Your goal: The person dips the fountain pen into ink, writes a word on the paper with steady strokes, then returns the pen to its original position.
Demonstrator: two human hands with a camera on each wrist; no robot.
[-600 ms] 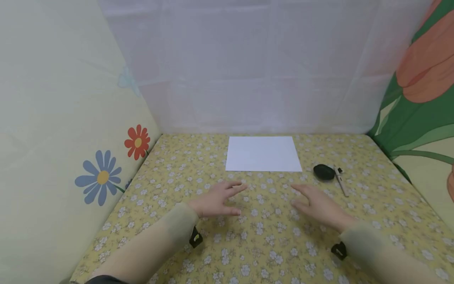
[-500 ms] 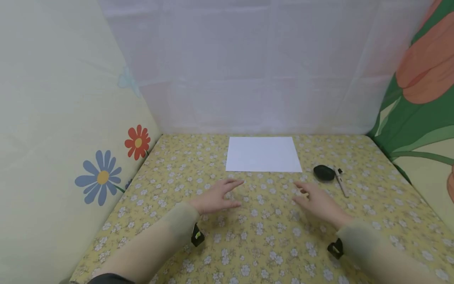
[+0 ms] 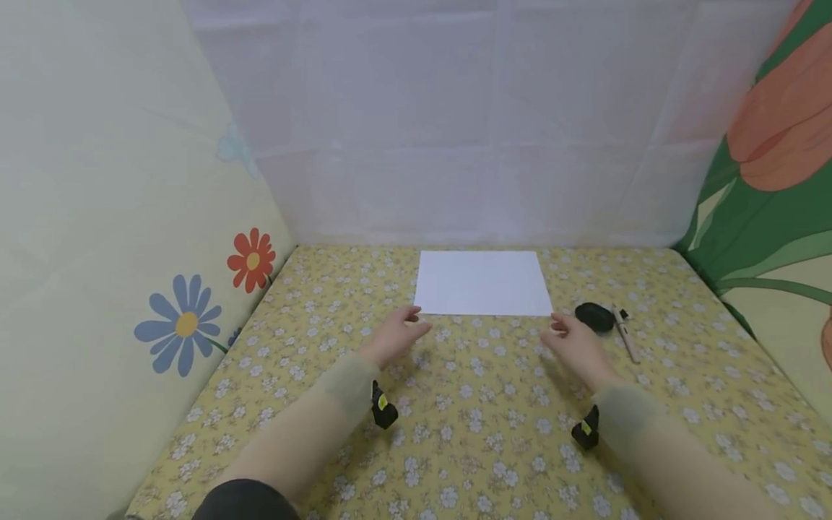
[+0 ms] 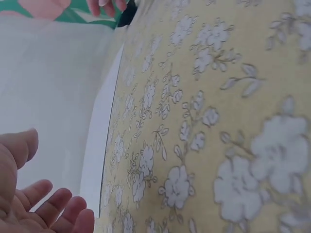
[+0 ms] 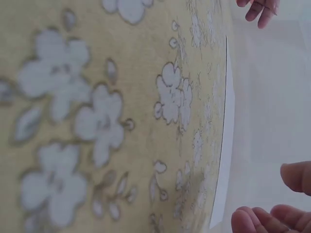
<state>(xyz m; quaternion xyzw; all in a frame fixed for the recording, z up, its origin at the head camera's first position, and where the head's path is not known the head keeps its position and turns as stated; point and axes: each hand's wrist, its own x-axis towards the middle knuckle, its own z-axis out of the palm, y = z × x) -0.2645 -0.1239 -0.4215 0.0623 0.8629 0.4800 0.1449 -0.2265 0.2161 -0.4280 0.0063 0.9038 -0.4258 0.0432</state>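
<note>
A blank white sheet of paper lies flat at the back middle of the table. My left hand is at its near left corner, my right hand at its near right corner. In the left wrist view, the thumb and bent fingers stand apart with nothing between them. The right wrist view likewise shows a gap between thumb and fingertips, near the paper's edge. Whether either hand touches the paper cannot be told. Just beyond the right hand lies a dark, rounded oval object.
A slim pale beige tool with black parts lies right of the dark oval object. The table has a yellow floral cloth. A white sheet hangs behind; flower-printed panels stand at both sides.
Both hands have moved forward from the middle of the table to the paper's near corners. The paper and the things on the right have stayed put.
</note>
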